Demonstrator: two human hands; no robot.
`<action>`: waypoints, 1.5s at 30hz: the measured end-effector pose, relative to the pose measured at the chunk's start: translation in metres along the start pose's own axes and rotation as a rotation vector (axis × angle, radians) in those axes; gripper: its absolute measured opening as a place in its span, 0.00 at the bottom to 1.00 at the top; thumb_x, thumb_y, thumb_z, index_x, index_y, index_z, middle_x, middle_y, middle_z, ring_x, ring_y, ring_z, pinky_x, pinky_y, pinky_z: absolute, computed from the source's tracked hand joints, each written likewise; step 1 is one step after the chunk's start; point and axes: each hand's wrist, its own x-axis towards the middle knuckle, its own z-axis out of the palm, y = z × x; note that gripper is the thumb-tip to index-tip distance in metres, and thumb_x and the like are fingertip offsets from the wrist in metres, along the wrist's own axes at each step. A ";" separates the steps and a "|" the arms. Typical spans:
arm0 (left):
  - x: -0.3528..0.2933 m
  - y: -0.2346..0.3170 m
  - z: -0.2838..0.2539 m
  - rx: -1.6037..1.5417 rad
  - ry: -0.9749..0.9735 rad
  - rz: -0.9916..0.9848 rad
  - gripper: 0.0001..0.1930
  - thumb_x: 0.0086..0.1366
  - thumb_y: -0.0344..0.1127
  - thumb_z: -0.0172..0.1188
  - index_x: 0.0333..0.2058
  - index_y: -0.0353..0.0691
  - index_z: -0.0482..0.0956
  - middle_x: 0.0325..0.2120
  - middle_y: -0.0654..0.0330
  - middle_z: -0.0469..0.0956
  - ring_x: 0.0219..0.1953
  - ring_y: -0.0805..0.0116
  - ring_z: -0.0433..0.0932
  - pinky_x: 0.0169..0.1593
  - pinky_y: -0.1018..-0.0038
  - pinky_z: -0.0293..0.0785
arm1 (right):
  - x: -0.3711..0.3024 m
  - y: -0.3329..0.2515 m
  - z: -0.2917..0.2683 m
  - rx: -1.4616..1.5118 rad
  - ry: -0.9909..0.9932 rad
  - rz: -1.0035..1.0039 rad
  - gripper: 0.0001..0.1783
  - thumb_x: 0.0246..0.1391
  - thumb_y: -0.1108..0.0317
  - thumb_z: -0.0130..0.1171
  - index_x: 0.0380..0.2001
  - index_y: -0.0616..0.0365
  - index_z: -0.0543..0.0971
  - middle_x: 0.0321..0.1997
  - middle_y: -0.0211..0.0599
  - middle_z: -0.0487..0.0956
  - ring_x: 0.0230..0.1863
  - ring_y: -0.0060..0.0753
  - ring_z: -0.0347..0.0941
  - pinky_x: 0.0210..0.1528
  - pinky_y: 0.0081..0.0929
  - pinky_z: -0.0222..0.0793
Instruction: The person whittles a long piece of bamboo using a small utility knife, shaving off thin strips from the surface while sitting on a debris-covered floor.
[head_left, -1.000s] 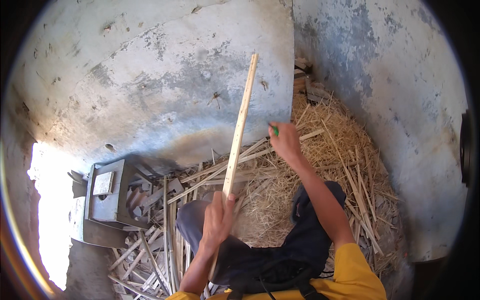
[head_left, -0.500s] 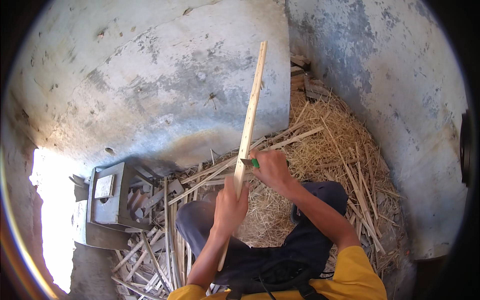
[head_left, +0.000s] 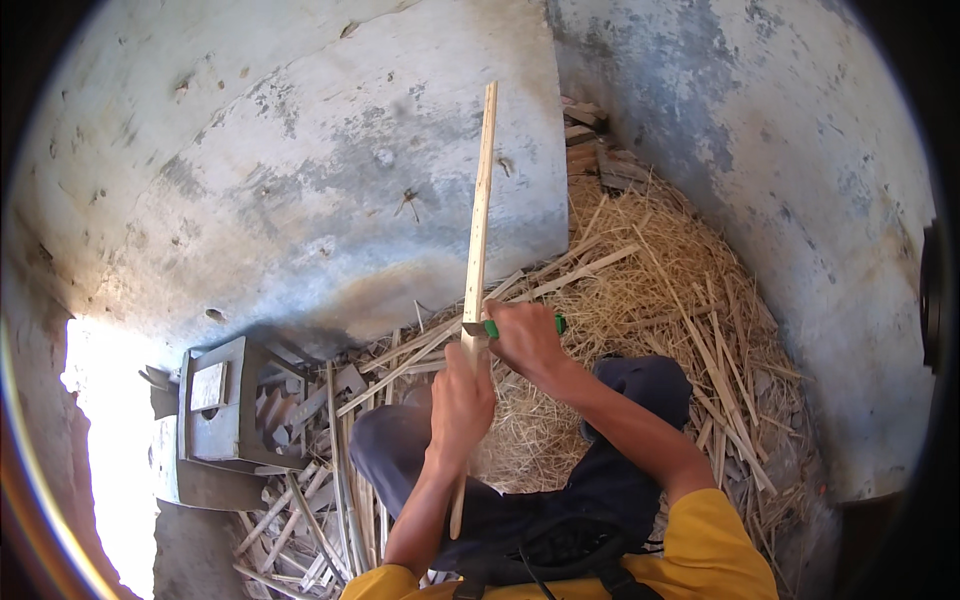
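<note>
A long pale wooden strip (head_left: 480, 215) stands up between my legs, its far end reaching in front of the wall. Around its lower part is my left hand (head_left: 463, 397), closed in a fist, and the strip's thin tail shows below the wrist. My right hand (head_left: 525, 338) grips the green handle of a knife (head_left: 490, 328) just above and right of the left hand. The short dark blade lies across the strip, touching it. Part of the handle is hidden by the right hand's fingers.
A heap of straw and shavings (head_left: 650, 270) lies ahead to the right, with loose wooden strips (head_left: 335, 480) on the left. A grey wooden box (head_left: 218, 400) with a round hole stands by the bright opening (head_left: 112, 450). A worn plaster wall (head_left: 330, 180) rises ahead.
My right hand has drawn the knife slightly left and down the strip, nearer my left hand. The strip's upper end has shifted left; the view has also moved a little.
</note>
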 end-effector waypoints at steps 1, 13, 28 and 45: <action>0.000 0.000 -0.001 0.002 -0.004 0.002 0.11 0.75 0.34 0.55 0.39 0.31 0.66 0.25 0.33 0.78 0.31 0.27 0.78 0.33 0.42 0.68 | 0.001 -0.001 0.001 -0.005 0.021 0.003 0.14 0.51 0.61 0.68 0.34 0.60 0.82 0.22 0.52 0.82 0.26 0.55 0.84 0.30 0.48 0.78; -0.031 -0.008 0.003 0.037 -0.069 0.072 0.10 0.74 0.30 0.55 0.38 0.29 0.64 0.20 0.31 0.76 0.27 0.26 0.78 0.29 0.41 0.72 | 0.059 0.055 0.013 0.051 0.164 0.215 0.07 0.53 0.68 0.67 0.30 0.62 0.82 0.20 0.52 0.80 0.21 0.55 0.80 0.26 0.49 0.75; -0.068 -0.038 -0.021 0.220 -0.167 -0.013 0.11 0.72 0.33 0.56 0.41 0.32 0.64 0.23 0.32 0.77 0.31 0.27 0.78 0.36 0.39 0.71 | 0.102 0.088 0.036 0.064 0.080 0.465 0.06 0.56 0.73 0.62 0.30 0.64 0.84 0.24 0.51 0.82 0.24 0.56 0.81 0.27 0.51 0.75; -0.063 -0.046 -0.048 -0.036 -0.046 -0.044 0.15 0.72 0.38 0.63 0.41 0.35 0.67 0.27 0.38 0.81 0.32 0.33 0.81 0.34 0.48 0.75 | 0.049 0.040 -0.026 1.188 -0.327 0.402 0.23 0.73 0.53 0.51 0.55 0.60 0.80 0.31 0.36 0.83 0.11 0.10 0.51 0.13 0.15 0.46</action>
